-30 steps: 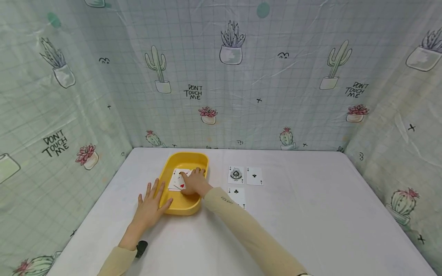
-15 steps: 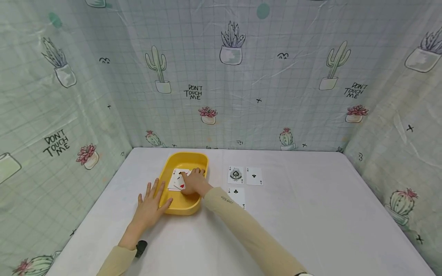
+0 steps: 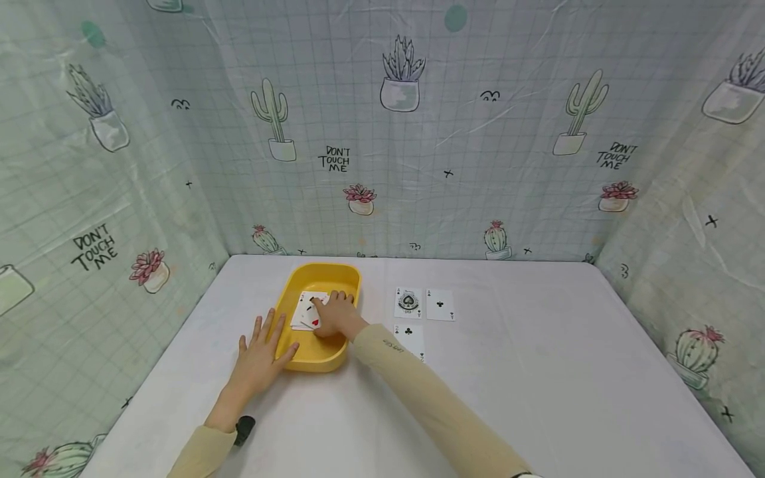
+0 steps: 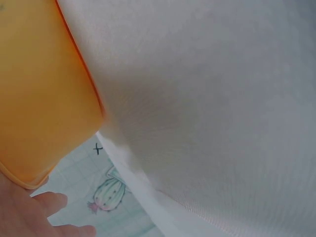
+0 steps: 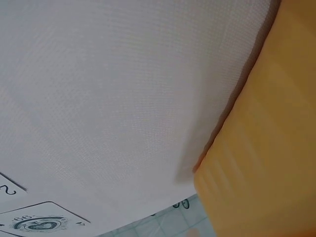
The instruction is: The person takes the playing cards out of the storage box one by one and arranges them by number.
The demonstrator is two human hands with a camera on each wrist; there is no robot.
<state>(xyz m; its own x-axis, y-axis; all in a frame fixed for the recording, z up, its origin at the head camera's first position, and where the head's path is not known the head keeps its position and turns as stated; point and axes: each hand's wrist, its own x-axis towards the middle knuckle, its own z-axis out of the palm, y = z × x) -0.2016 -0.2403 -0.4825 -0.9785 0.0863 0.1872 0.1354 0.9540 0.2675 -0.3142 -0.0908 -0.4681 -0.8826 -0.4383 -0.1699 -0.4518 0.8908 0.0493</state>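
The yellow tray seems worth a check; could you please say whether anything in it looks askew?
Slightly: the red-heart card lies askew across the other cards, by the right hand, so they look unsquared. No damage shows.

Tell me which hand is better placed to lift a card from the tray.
The right hand, most likely: it is inside the tray, at the cards. The left hand is spread at the tray's left side, farther from them.
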